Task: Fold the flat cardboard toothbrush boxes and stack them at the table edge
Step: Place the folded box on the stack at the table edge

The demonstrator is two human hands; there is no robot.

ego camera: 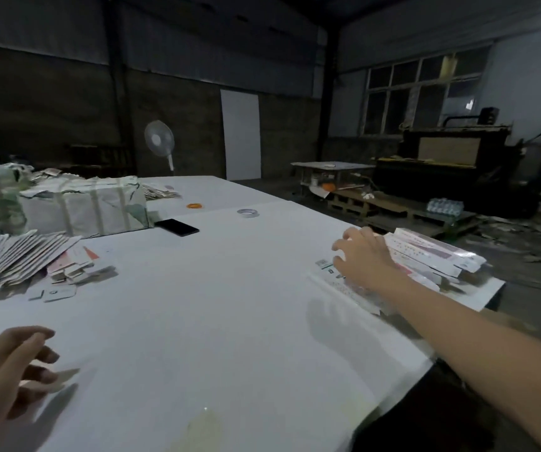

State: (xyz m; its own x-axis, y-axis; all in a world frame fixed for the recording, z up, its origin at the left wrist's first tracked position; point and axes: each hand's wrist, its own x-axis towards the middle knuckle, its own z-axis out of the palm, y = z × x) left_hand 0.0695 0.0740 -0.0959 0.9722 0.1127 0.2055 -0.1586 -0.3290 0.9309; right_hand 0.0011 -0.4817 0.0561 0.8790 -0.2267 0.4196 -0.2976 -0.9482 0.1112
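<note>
Head view showed the right hand [362, 256] spread loose over the stack [432, 256] at the table's [230, 288] right edge, left hand [8, 370] slack and empty; a nudge could tip boxes off.

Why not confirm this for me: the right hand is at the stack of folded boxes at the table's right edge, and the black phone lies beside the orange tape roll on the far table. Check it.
One detail is wrong. In the head view the black phone lies on the near table, next to the wrapped bundle, apart from the orange tape roll. The right hand is at the stack of folded boxes at the table's right edge.
</note>
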